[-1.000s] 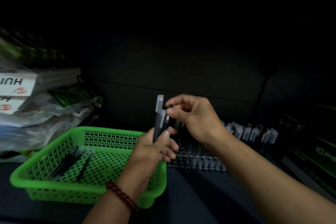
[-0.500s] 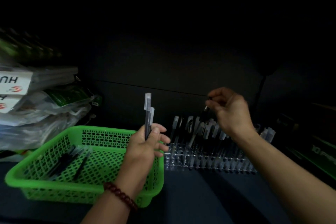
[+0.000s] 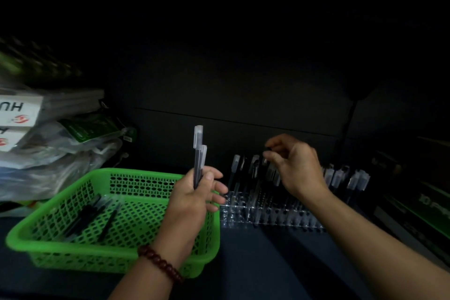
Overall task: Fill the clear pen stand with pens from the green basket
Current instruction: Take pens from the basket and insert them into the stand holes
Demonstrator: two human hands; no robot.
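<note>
Gripping two pens [image 3: 198, 153] upright, the left hand [image 3: 192, 200] hovers over the green basket [image 3: 146, 172]. At its three o'clock, the right hand [image 3: 297, 168] curls above the clear pen stand [image 3: 267, 219]; whether it pinches anything is unclear.

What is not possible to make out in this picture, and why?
Head view:
Right hand: whether it pinches a pen; too dark.
Clear pen stand: free holes, hidden by the right hand.
Green basket: number of pens; they overlap in dim light.
White box: label cut by the left edge.
</note>
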